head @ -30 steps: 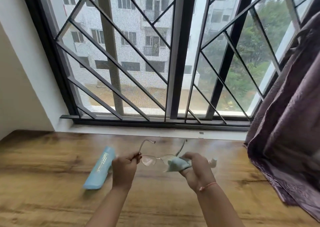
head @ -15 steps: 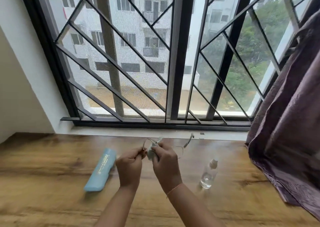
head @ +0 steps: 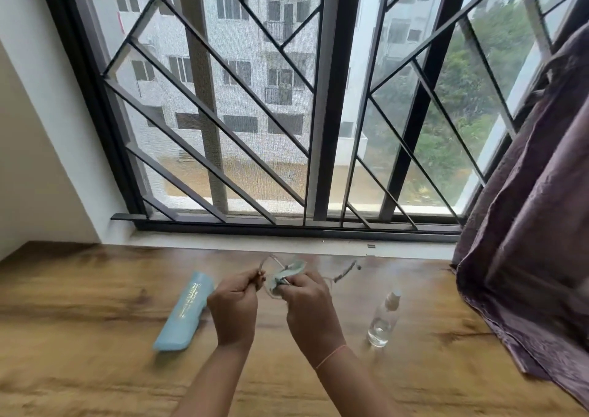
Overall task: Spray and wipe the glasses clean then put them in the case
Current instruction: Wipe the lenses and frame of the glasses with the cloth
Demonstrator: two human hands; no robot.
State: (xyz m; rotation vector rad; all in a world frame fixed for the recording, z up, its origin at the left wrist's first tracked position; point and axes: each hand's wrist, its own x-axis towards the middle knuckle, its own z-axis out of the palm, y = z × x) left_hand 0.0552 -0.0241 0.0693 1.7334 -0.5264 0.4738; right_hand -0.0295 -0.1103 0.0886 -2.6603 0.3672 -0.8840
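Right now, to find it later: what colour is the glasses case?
Light blue case with gold lettering, clearest in the head view.

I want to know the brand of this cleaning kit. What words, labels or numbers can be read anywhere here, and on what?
Blue case: gold lettering runs along its length, too small and blurred to read.
Spray bottle: clear, with no label visible.
Glasses and cloth: no text visible.
Nothing else in view carries readable text.
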